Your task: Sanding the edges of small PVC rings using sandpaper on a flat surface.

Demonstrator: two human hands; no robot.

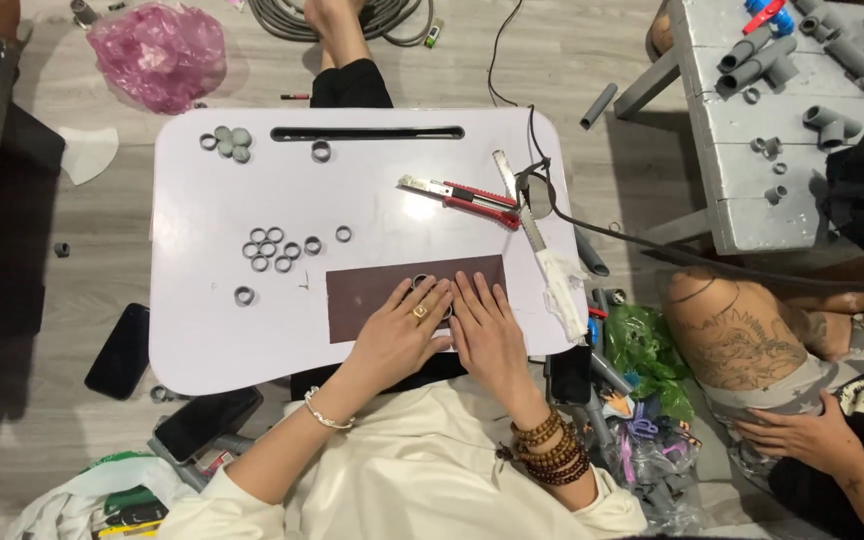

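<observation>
Head view, looking straight down. Both forearms reach forward from a white-clad lap, wrists close together. The left hand (399,330) and right hand (487,330) lie flat, side by side, fingers spread slightly, pressing on a dark brown sheet (372,290). A small grey ring (420,281) peeks out at the left fingertips; whether it is gripped cannot be told.

The sheet lies at the near edge of a pale lilac worktop (212,330). More grey rings (272,248) cluster to the left. A red knife (460,196) and a saw (532,230) lie to the right. Grey wood floor surrounds it, with a pink bag (157,52) and a bench (742,170) of pipe pieces. Another person sits at right.
</observation>
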